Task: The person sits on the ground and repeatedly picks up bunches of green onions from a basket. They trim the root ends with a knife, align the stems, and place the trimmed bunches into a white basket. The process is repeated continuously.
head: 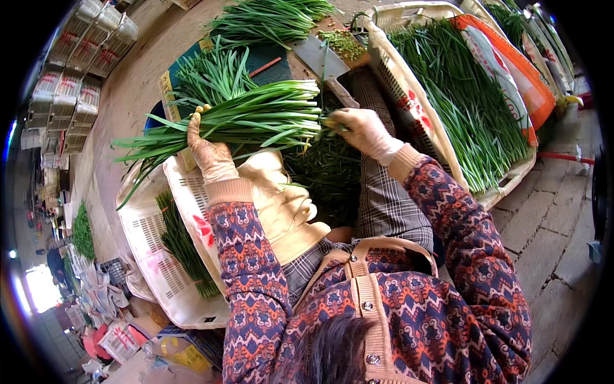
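Observation:
My left hand (pixel 208 146), in a stained thin glove, holds a thick bunch of garlic chives (pixel 259 115) level, with the pale cut ends to the right. At those ends is my right hand (pixel 362 132), gloved too, its fingers pinched together on a small bit of green. Above it a cleaver (pixel 321 57) with a wooden handle lies across the work surface. A red strip (pixel 265 66) rests on the dark green mat, beside a loose heap of chives (pixel 211 72). Another heap of chives (pixel 268 21) lies farther back.
At the right stands a white plastic crate (pixel 446 139) full of chives, with an orange-and-white sack (pixel 503 72) on its far side. Another white crate (pixel 144 240) at the left holds tied bundles (pixel 182 245). Dark green trimmings (pixel 328 177) lie between my legs. Stacked crates (pixel 86 43) stand farther left.

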`<state>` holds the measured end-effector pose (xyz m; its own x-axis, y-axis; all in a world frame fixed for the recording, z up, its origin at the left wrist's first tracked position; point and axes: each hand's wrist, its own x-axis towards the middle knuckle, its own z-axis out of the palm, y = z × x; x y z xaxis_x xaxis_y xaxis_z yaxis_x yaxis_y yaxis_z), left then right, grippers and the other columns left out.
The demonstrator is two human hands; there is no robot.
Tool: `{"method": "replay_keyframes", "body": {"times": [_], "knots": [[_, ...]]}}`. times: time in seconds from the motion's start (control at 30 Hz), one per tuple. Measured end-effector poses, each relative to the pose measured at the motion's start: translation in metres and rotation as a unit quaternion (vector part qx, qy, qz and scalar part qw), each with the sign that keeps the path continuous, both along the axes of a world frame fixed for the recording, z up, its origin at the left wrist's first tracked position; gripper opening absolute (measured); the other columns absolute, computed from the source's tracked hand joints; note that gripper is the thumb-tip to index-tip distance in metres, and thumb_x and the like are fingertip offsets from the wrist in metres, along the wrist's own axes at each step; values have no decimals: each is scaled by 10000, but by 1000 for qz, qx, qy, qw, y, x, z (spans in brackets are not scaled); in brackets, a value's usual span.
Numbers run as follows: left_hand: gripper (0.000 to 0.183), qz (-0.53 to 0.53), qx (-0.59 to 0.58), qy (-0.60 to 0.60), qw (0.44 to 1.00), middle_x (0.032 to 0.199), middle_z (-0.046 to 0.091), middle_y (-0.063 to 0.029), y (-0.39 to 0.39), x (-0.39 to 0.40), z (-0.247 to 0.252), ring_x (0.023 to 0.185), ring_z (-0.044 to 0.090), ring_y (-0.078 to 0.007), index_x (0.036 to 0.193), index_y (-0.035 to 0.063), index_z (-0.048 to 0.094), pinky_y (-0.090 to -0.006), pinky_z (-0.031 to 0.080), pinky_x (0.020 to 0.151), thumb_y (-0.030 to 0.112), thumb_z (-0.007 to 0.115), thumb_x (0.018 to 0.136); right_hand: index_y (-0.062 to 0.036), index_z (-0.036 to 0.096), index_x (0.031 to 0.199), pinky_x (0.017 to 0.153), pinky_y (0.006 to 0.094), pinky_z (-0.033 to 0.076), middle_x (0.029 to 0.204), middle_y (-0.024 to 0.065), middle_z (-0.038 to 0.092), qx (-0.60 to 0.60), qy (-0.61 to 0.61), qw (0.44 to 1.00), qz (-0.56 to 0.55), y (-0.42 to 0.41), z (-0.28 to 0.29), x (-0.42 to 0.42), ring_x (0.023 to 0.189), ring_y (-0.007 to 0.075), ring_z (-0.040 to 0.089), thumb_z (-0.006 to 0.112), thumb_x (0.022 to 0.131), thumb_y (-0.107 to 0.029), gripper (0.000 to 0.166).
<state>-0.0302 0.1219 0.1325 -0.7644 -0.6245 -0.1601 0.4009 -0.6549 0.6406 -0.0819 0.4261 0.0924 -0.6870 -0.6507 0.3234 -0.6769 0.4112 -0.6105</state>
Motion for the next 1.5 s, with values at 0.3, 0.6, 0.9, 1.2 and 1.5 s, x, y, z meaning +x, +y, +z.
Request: {"method": "replay_keyframes", "body": {"times": [0.3, 0.6, 0.9, 1.2, 1.5], "knots": [[148, -33, 21, -3, 999, 917, 635, -114, -11, -4, -18, 863, 599, -220, 901, 17, 616, -364, 492, 833, 67, 620, 762, -124, 643, 917, 545, 320, 469, 746, 42, 551, -32, 191, 981, -17, -55, 60, 17, 667, 218, 562, 735, 672, -249, 290], [117, -75, 107, 26, 991, 900, 648, -125, -37, 4, -32, 852, 619, -247, 873, 10, 625, -396, 510, 819, 58, 599, 769, -31, 652, 881, 645, 270, 467, 798, 86, 624, -163, -194, 953, -168, 5, -6, -3, 682, 183, 588, 683, 775, -222, 221], [156, -19, 89, -74, 993, 913, 644, -102, -23, -5, -36, 844, 609, -231, 913, 17, 613, -375, 502, 818, 140, 598, 819, -48, 599, 1047, 704, 224, 475, 947, 9, 630, -275, -667, 691, 42, -61, 16, -6, 829, 95, 591, 696, 789, -219, 324], [251, 54, 76, -74, 993, 971, 622, -112, -33, 3, -36, 910, 581, -267, 966, 43, 590, -443, 455, 868, 265, 533, 863, -28, 625, 953, 537, 185, 391, 793, -14, 601, -144, -566, 811, -36, 11, -30, -7, 605, 37, 492, 593, 864, -216, 211], [294, 37, 79, -97, 991, 1063, 596, -117, -25, 3, -33, 967, 560, -299, 1019, 76, 585, -503, 442, 862, 312, 490, 872, -54, 602, 1072, 487, 165, 355, 804, -20, 607, -345, -665, 661, 28, -63, 13, 26, 586, 28, 473, 677, 804, -246, 337]]}}
